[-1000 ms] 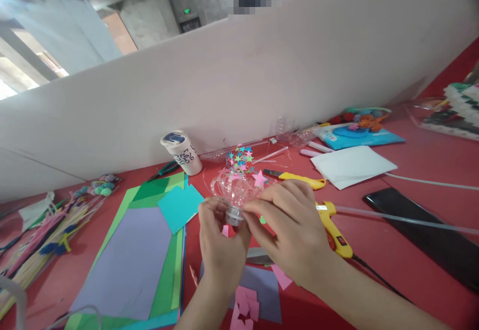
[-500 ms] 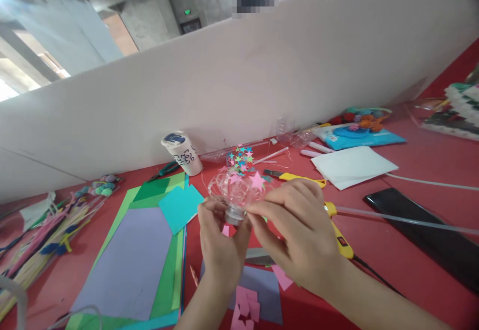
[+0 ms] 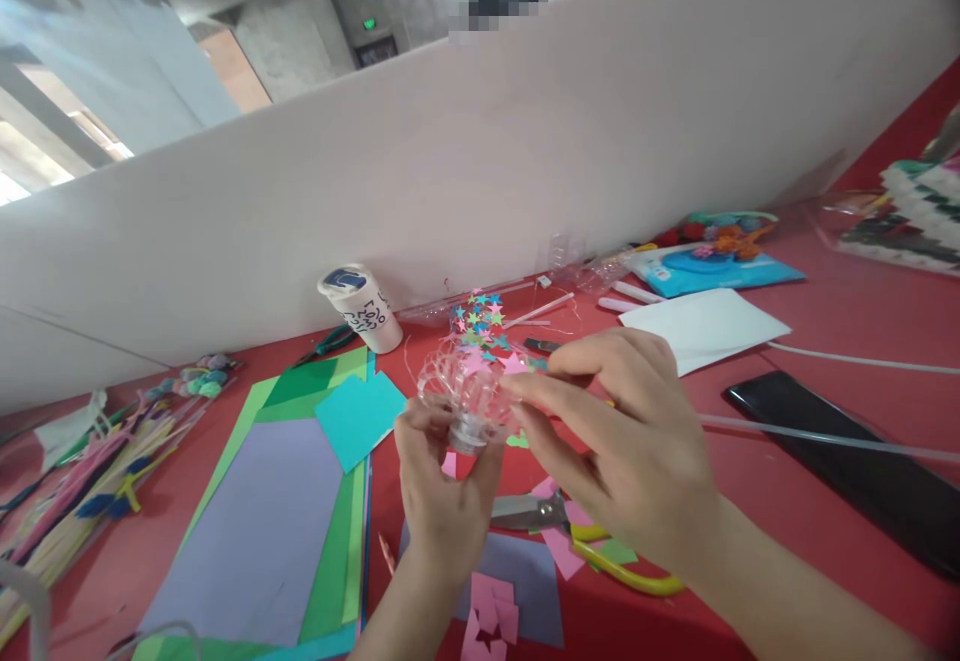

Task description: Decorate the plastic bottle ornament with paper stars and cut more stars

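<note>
My left hand [image 3: 442, 496] grips the neck of a clear plastic bottle-top craft [image 3: 466, 393], cut into curved strips and dotted with small pink stars. Its fingers wrap round the neck just above the red table. My right hand [image 3: 630, 441] is raised beside the craft on its right, with finger and thumb pinched together against a strip where a pink star [image 3: 516, 365] sits. A second star-covered craft [image 3: 478, 317] stands behind it near the white partition.
Stacked coloured paper sheets [image 3: 289, 511] lie at left, pipe cleaners [image 3: 82, 471] further left. A white cup [image 3: 358, 306] stands by the partition. Scissors [image 3: 570, 531] and pink scraps [image 3: 491, 621] lie under my hands. A white sheet [image 3: 701, 326] and black slab [image 3: 847, 466] lie right.
My right hand has lifted and moved up to the craft's right side, uncovering the scissors. The craft has turned slightly in my left hand.
</note>
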The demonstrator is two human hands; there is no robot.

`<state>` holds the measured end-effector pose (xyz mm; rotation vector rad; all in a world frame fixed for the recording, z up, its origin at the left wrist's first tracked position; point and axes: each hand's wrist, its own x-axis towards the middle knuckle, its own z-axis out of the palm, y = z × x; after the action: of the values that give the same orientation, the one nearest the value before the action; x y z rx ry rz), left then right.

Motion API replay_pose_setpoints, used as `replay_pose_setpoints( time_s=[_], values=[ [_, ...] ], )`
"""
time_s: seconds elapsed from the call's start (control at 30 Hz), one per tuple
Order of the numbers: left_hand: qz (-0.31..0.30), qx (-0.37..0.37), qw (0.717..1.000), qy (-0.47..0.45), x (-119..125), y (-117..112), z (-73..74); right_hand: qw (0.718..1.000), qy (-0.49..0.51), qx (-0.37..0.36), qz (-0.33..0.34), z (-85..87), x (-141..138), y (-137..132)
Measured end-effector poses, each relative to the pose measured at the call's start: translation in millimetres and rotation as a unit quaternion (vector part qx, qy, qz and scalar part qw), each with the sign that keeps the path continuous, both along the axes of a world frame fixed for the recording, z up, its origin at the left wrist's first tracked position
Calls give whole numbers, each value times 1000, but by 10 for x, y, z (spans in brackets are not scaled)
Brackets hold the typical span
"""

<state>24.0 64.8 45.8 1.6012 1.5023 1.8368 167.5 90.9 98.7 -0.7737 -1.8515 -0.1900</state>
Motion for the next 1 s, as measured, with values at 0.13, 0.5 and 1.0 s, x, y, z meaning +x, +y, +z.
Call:
replay_pose_setpoints(
  time_s=[0.13, 0.5, 1.0],
  values=[
    [1, 27, 1000, 2, -1, 2, -23, 999, 3, -19, 31, 17, -3, -19],
    [-25, 36, 997, -64, -1, -28, 8, 994, 8, -30, 108, 83, 101, -32],
    [-9, 35, 999, -39, -13, -31, -26, 985, -7, -22, 171, 39, 116, -47]
  ],
)
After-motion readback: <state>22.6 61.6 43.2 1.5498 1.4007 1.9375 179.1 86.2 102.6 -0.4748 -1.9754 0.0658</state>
